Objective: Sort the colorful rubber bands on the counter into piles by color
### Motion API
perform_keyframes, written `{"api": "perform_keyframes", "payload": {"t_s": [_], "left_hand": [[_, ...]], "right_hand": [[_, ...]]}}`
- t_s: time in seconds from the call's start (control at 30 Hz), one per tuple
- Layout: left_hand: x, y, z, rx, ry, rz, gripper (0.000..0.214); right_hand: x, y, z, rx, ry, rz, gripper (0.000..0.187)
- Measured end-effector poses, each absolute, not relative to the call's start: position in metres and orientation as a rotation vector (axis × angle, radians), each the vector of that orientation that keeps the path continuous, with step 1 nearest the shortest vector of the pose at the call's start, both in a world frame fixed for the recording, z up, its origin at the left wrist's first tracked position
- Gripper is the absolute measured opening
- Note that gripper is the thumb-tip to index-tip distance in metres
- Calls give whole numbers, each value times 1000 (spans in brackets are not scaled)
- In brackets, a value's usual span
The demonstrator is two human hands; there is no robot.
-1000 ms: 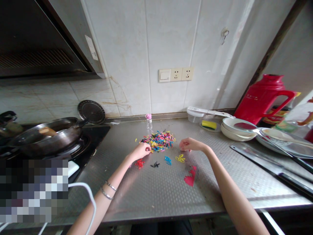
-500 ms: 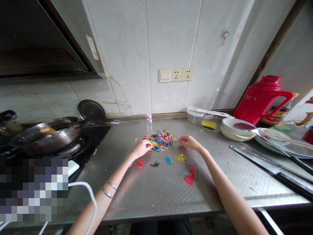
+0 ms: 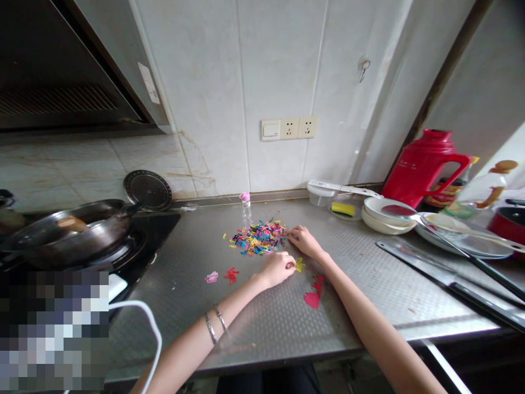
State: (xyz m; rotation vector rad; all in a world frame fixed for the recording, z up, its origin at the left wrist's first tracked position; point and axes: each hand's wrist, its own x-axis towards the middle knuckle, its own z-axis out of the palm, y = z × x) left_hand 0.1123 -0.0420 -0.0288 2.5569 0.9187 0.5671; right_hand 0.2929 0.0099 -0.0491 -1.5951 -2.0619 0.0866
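Possibly, left hand point(image 3: 275, 270), fingers curled at yellow bands point(image 3: 301, 266) on bench point(image 3: 283, 331), could brush them astray; right hand point(image 3: 304, 242), fingers bent beside pile point(image 3: 259, 238), could snag strays. Pinch in either: cannot tell.

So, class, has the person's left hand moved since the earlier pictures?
Yes: rightward and toward the person. Judged against the wall socket panel, the left hand was left of it and is now below it, beside the small yellow pile.
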Motion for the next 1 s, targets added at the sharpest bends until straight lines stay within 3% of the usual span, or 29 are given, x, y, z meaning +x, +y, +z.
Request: {"api": "perform_keyframes", "payload": {"t_s": [0.8, 1.0], "left_hand": [[-2, 34, -7, 1976, 1073, 932, 23], [-38, 48, -17, 1878, 1202, 981, 21]], "right_hand": [[296, 5, -30, -1744, -2024, -92, 24], [306, -15, 1, -1596, -2088, 114, 23]]}}
